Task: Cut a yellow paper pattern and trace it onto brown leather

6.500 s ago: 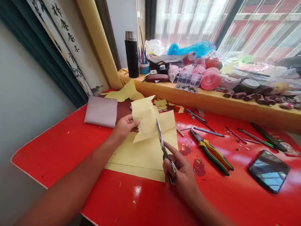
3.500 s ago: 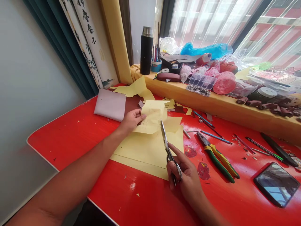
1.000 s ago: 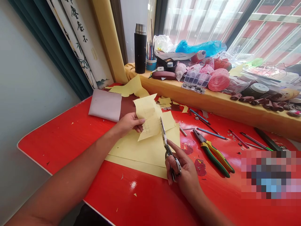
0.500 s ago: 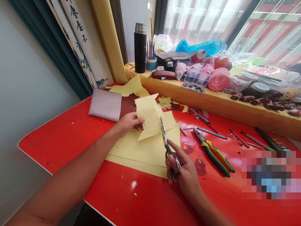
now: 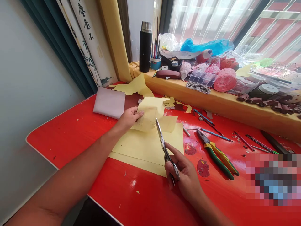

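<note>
Firstly, we found the paper over the yellow sheets, its left edge pinched between the thumb and fingers of the left hand. We observed the right hand with fingers wrapped around the handles of the scissors, blade tips at the paper's right side; contact we could not confirm. Pliers lay right of the sheets on the red table. Beyond, we recorded a bottle upright on the ledge.
</note>
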The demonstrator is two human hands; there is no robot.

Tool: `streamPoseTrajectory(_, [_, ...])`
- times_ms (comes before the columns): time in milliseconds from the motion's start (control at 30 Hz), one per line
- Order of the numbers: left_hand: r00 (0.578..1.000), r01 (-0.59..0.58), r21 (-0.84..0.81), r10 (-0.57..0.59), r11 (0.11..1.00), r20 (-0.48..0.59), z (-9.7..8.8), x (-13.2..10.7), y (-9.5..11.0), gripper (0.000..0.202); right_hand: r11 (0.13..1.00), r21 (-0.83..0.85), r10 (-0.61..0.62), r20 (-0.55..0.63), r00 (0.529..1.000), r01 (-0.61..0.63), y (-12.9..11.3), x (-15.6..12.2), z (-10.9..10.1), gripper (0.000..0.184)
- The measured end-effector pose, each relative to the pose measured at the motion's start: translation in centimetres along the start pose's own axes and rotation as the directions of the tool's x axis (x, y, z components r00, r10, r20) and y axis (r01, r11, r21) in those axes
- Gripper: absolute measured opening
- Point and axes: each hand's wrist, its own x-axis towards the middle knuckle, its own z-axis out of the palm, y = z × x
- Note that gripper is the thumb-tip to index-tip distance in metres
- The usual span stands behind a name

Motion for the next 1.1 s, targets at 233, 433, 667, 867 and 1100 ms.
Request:
streamPoseTrajectory(233, [0.998, -0.061, 0.034, 0.06, 0.998, 0.018, -0.1, 0.0, 0.3, 0.063, 1.0, -0.027, 0.017, 0.028, 0.999, -0.016, -0.1, -0.1, -0.1, 0.07])
streamPoseTrajectory(433, [0.997, -0.06, 0.025, 0.059, 0.998, 0.039, -0.1, 0.1, 0.3, 0.07, 1.0, -0.02, 0.014, 0.014, 1.0, -0.014, -0.2, -0.2, 0.1, 0.071])
streamPoseTrajectory(667, [0.996, -0.067, 0.068, 0.063, 0.995, 0.059, -0.4, 0.1, 0.4, 0.067, 1.0, -0.026, 0.018, -0.003, 1.0, -0.018, -0.3, -0.3, 0.3, 0.069])
streamPoseTrajectory(867, [0.998, -0.037, 0.047, 0.034, 0.998, 0.058, -1.0, 0.3, 0.4, 0.063, 0.999, -0.046, 0.021, 0.017, 1.0, -0.021, 0.0, -0.3, 0.3, 0.071])
streamPoseTrajectory(1100, [0.998, -0.004, 0.018, 0.003, 1.0, 0.066, -0.9, 0.3, 0.7, 0.064, 0.998, -0.052, 0.027, 0.023, 0.999, -0.025, 0.1, -0.3, 0.4, 0.07])
